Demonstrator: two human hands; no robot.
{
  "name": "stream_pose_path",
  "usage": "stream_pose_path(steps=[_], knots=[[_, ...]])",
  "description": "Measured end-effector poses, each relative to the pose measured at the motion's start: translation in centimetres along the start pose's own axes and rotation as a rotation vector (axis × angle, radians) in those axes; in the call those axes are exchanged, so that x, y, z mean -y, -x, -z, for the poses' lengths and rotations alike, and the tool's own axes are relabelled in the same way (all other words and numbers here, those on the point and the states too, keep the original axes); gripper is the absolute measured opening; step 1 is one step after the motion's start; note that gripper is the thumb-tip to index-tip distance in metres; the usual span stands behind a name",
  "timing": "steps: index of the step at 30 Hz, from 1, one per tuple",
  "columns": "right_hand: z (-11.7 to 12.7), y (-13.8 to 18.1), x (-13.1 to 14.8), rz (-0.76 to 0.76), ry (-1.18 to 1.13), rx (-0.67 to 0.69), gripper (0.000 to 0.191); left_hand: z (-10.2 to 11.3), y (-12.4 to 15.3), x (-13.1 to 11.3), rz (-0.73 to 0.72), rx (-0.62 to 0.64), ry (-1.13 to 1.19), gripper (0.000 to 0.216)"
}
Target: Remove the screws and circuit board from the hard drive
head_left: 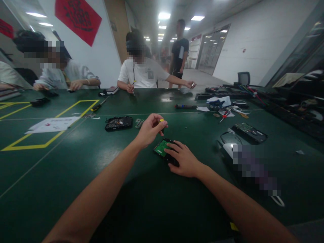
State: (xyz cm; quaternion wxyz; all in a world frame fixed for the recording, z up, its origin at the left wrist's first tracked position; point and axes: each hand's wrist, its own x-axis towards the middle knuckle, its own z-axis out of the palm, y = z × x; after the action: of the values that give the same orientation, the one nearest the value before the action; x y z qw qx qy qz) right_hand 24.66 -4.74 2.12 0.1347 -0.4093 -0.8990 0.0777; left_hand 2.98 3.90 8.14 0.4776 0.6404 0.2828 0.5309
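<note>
My left hand [150,131] is closed around a small screwdriver [162,120] with a yellow-topped handle, held above the far edge of a hard drive. This hard drive [160,147] lies with its green circuit board facing up. Across its right part, my right hand [186,158] is laid with fingers over the top and thumb along the near side, gripping it. The screwdriver's tip cannot be made out. To the left of my left hand sits an opened black drive [118,123], beside a small heap of metal bits [139,123].
A second hard drive [250,132] and a blurred pouch-like thing [255,165] lie on the right of the green table [121,199]. Tools and scissors [236,109] clutter the back right. A paper sheet [52,124] lies left. Across the table, co-workers sit with their hands busy; another person stands behind.
</note>
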Motion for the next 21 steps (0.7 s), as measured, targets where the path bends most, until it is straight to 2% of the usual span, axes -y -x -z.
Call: stream_pose_path(steps=[3, 7, 16, 21], knots=[[0.08, 0.01, -0.01, 0.003, -0.005, 0.007, 0.065, -0.05, -0.01, 0.18, 0.005, 0.043, 0.007, 0.04], [0.24, -0.04, 0.04, 0.009, -0.002, 0.01, 0.066, 0.15, -0.05, 0.36, 0.072, 0.054, 0.135, 0.036], [0.36, -0.06, 0.19, -0.006, -0.01, 0.017, 0.066, 0.43, -0.11, -0.06, 0.034, -0.105, -0.012, 0.037], [-0.01, -0.04, 0.05, -0.002, -0.005, 0.007, 0.066, 0.2, 0.0, -0.16, -0.025, 0.004, -0.039, 0.038]])
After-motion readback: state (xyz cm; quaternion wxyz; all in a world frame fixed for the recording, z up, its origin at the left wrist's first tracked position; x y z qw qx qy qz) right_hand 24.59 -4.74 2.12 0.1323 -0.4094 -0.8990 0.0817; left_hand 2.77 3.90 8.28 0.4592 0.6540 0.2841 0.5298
